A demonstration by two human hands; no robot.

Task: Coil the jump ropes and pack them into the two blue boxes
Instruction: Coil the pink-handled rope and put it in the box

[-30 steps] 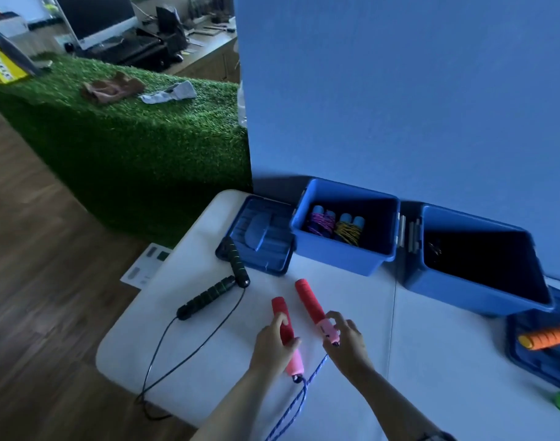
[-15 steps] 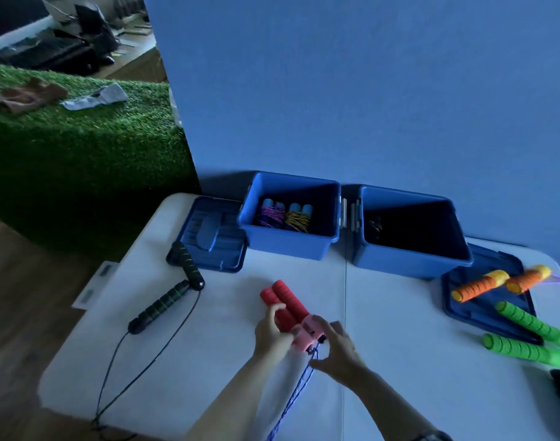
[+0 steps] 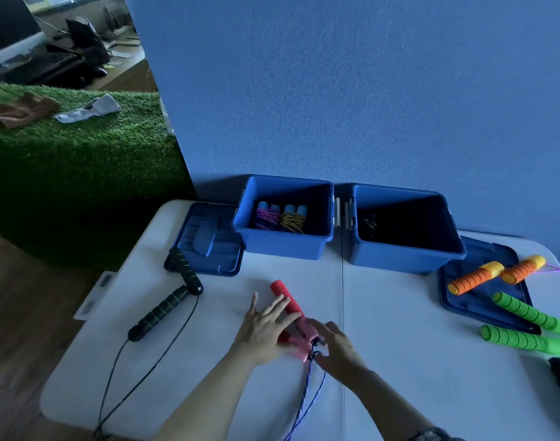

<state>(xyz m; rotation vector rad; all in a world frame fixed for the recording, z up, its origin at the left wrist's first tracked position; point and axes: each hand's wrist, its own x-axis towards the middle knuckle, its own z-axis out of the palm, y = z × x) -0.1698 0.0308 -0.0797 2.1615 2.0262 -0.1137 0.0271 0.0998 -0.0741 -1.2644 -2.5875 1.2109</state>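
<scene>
Left hand [image 3: 266, 326] pressing flat, fingers straight, on paired red handles [image 3: 286, 302] at table [image 3: 399, 361] centre; right hand [image 3: 337, 350] pinching blue cord [image 3: 307, 386] at handle ends. Best to keep handles together, wind cord snugly, then drop into left blue box [image 3: 285, 246].

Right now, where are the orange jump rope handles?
In the head view, the orange handles lie at the table's far right on a blue lid, beside the right blue box and above the green handles.
</scene>
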